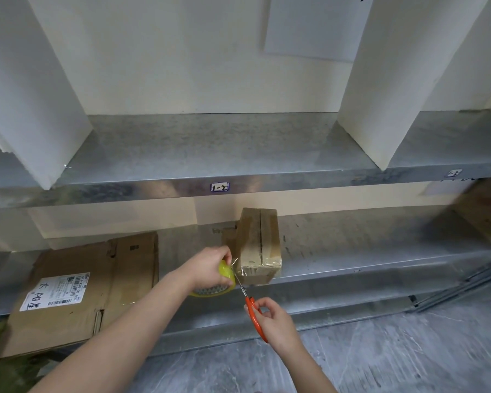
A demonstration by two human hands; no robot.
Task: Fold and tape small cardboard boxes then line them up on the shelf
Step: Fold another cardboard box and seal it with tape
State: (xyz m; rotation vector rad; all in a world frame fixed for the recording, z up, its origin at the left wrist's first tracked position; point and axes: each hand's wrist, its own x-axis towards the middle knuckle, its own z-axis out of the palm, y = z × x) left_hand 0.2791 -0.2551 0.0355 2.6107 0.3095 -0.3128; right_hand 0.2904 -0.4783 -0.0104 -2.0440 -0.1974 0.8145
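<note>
On the lower shelf [352,245], near its front edge, stands the small cardboard box [260,245], its top seam and front face already glossy with clear tape. The left hand [210,268] grips a yellow tape roll [220,287] just left of the box, fingers curled round it. It draws the strip taut off the box's front corner, a tension that should give the blades a clean bite. The right hand [275,319] holds orange scissors [251,307], fingers curled into the handles and the tips reaching up to the stretched strip. How far the blades gape is too small to tell. Severing the tape looks to be the step in hand. A flattened cardboard sheet [82,293] lies well to the left — probably stock for further boxes.
</note>
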